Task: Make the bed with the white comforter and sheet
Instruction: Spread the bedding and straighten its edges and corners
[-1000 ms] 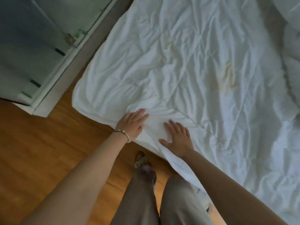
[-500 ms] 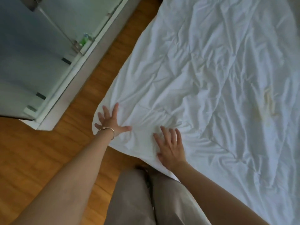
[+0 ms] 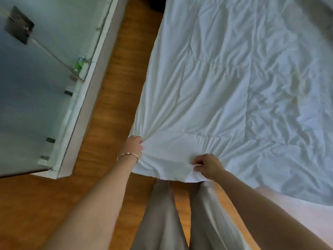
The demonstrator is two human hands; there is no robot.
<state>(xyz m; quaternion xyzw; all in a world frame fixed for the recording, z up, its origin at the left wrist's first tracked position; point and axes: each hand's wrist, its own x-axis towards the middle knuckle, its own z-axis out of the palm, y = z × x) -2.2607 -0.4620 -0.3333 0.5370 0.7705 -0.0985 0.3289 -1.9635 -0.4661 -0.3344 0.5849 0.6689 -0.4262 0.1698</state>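
Left hand (image 3: 133, 144) grips comforter (image 3: 216, 91) corner, right hand (image 3: 207, 166) pinches edge, fingertips hidden

Strip of bare wood floor (image 3: 115, 98) open between the white comforter (image 3: 225, 83) edge and the white ledge (image 3: 84, 98) with its glass panel (image 3: 36, 87), 2 trouser legs (image 3: 180, 213) standing at the comforter's near corner, open floor at lower left
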